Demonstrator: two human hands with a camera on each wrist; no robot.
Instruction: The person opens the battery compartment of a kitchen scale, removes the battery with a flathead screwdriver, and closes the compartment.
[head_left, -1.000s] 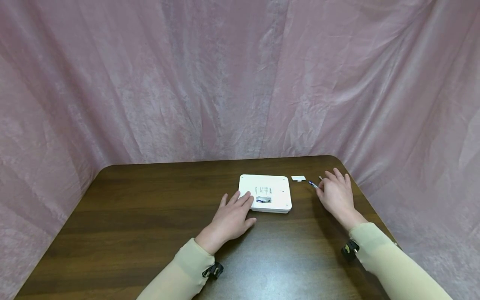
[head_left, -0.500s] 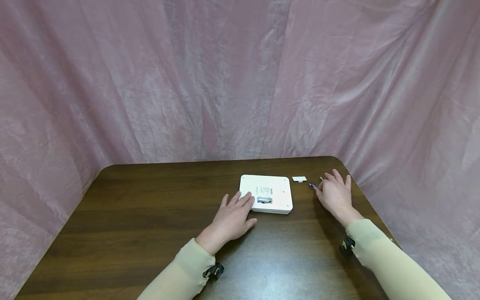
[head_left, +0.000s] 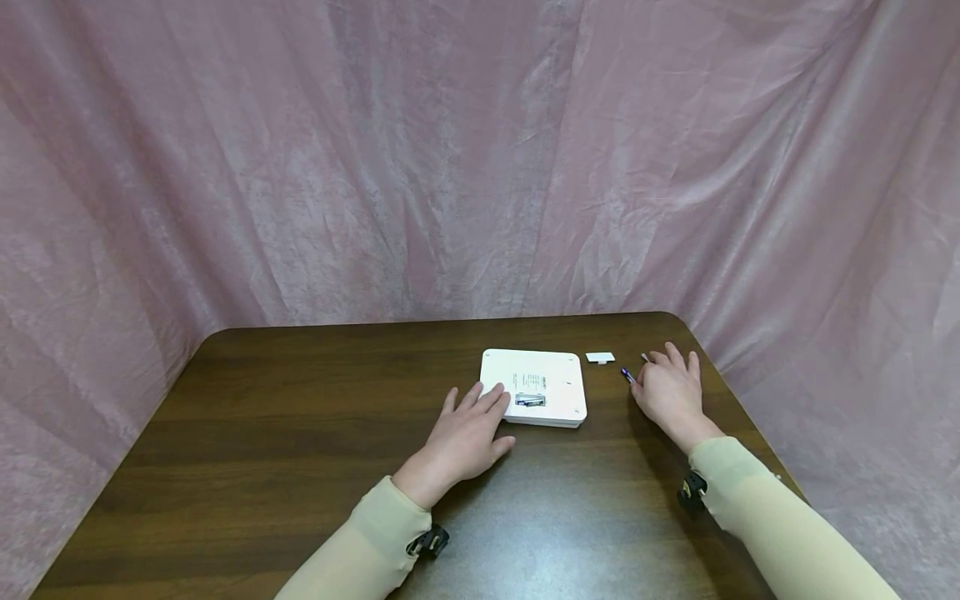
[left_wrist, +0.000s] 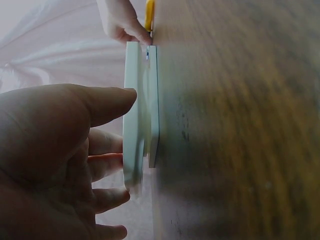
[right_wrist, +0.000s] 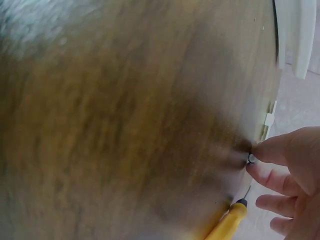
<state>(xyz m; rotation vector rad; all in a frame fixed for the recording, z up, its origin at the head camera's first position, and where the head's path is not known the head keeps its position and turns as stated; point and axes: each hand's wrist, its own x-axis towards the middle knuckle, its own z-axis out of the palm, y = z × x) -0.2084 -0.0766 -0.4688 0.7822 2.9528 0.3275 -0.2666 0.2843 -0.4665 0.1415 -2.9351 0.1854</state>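
A white device (head_left: 536,371) like a kitchen scale lies with its underside up. Its battery compartment (head_left: 531,401) is uncovered and has a battery inside. My left hand (head_left: 461,442) rests on its near left corner, fingers spread over the edge; the left wrist view shows the thumb (left_wrist: 112,102) by the side. To the right, my right hand (head_left: 670,396) pinches a blue-and-silver battery (head_left: 627,375) between thumb and index finger, low at the tabletop. Only the battery's round end (right_wrist: 251,158) shows in the right wrist view.
A small white battery cover (head_left: 600,357) lies between the device and my right hand. Beneath that hand lies a yellow-handled screwdriver (right_wrist: 230,222), mostly hidden in the head view. The brown table's (head_left: 300,433) right edge runs close by; pink curtains (head_left: 450,167) hang behind.
My right hand has shifted slightly toward me, and the battery at its fingertips has turned and come a little nearer. My left hand stays on the device.
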